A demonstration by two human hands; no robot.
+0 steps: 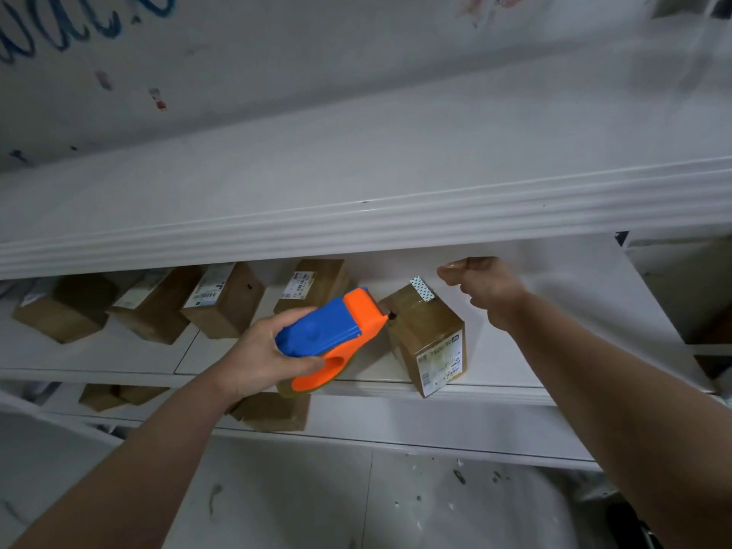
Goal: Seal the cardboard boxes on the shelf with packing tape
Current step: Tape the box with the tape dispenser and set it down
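My left hand grips a blue and orange tape dispenser. Its orange nose touches the upper left side of a tilted cardboard box at the front edge of the white shelf. That box is glossy with tape and carries a printed label on its lower face. My right hand hovers just above and to the right of the box, fingers curled, thumb pointing left, with nothing visible in it. Several more labelled cardboard boxes stand in a row on the same shelf to the left.
A thick white upper shelf overhangs the row of boxes, close above my right hand. More boxes sit on the lower shelf below the dispenser. The pale floor is speckled with debris. A scribbled white wall rises behind.
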